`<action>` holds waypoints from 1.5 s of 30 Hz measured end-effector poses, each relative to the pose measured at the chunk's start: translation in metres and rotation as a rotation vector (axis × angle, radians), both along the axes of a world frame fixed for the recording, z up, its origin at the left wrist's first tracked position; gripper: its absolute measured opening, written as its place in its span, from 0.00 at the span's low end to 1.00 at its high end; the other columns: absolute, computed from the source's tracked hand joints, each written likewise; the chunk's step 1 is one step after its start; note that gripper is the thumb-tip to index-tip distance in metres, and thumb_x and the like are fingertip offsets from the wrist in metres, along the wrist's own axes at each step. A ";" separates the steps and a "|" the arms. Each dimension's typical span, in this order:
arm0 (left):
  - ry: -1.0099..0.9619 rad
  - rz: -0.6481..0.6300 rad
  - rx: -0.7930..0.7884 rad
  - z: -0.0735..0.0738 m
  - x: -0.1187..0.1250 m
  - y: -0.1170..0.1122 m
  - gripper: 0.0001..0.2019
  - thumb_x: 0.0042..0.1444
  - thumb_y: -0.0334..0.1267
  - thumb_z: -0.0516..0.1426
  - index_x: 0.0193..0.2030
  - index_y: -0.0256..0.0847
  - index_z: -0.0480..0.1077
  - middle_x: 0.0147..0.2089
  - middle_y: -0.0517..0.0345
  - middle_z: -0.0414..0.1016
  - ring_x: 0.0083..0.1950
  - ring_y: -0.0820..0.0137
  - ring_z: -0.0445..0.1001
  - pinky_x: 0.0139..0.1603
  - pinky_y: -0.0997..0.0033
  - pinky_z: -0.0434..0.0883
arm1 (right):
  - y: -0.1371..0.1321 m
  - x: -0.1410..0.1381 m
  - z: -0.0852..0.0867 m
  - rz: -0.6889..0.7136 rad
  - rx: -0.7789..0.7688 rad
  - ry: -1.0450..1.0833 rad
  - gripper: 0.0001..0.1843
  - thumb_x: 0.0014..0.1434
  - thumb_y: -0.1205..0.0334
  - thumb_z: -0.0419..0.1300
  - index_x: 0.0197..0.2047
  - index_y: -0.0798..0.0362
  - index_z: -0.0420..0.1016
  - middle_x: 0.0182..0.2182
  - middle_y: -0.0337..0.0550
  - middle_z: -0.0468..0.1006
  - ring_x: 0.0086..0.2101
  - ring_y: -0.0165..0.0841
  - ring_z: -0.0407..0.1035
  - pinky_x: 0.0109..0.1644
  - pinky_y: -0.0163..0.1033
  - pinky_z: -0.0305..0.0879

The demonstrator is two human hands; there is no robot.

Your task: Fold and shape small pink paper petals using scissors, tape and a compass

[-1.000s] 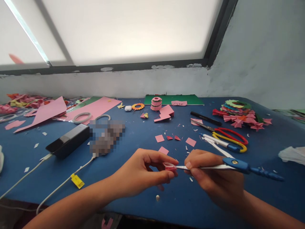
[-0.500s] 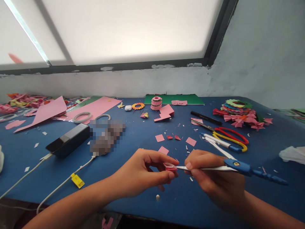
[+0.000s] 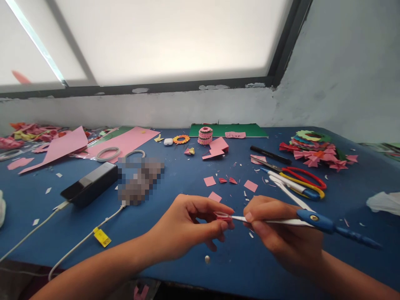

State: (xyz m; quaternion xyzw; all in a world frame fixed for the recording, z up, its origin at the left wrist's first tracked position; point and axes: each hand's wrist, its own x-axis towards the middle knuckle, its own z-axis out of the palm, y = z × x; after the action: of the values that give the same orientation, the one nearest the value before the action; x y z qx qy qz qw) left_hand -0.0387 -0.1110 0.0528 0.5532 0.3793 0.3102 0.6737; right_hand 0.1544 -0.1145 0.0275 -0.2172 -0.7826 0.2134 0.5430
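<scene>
A small folded piece of pink paper (image 3: 222, 216) is pinched between the thumb and fingers of my left hand (image 3: 190, 221). My right hand (image 3: 281, 233) grips a drawing compass (image 3: 315, 219) with white legs and a blue hinge and handle. One leg's pointed end meets the right side of the folded paper; how far it goes in I cannot tell. The other leg spreads away behind my right hand, and a white-and-blue pen (image 3: 290, 183) appears to be attached to it. Pink paper squares (image 3: 210, 181) and small red-pink folded pieces (image 3: 233, 180) lie just beyond my hands.
Scissors (image 3: 303, 177) and a black pen (image 3: 270, 154) lie at right, before a heap of paper shapes (image 3: 325, 152). A black device (image 3: 90, 183) with a cable stands left. Pink sheets (image 3: 125, 141), a ringed paper stack (image 3: 205, 136) and a green board (image 3: 231, 130) lie farther back.
The folded paper looks pressed flatter in my left fingers. The compass has shifted slightly right at its handle, and its pen end has risen a little.
</scene>
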 end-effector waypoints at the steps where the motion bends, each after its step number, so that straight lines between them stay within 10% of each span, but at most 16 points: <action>1: -0.008 0.005 -0.004 0.000 0.001 -0.001 0.09 0.49 0.33 0.63 0.39 0.39 0.77 0.31 0.58 0.78 0.28 0.77 0.74 0.25 0.81 0.75 | 0.000 0.000 0.000 0.000 0.009 0.009 0.13 0.55 0.76 0.52 0.38 0.48 0.67 0.25 0.34 0.69 0.25 0.25 0.67 0.26 0.31 0.67; 45: 0.018 0.060 0.098 0.000 0.005 -0.004 0.13 0.49 0.35 0.63 0.43 0.42 0.77 0.31 0.58 0.76 0.28 0.76 0.73 0.23 0.81 0.76 | 0.001 0.001 -0.003 0.013 0.037 0.030 0.17 0.53 0.79 0.52 0.41 0.47 0.67 0.26 0.35 0.70 0.26 0.28 0.67 0.27 0.34 0.67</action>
State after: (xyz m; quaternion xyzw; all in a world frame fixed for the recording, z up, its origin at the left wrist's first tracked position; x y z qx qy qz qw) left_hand -0.0336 -0.1154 0.0526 0.5768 0.3862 0.3437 0.6326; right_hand 0.1556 -0.1137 0.0241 -0.1987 -0.7796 0.2056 0.5571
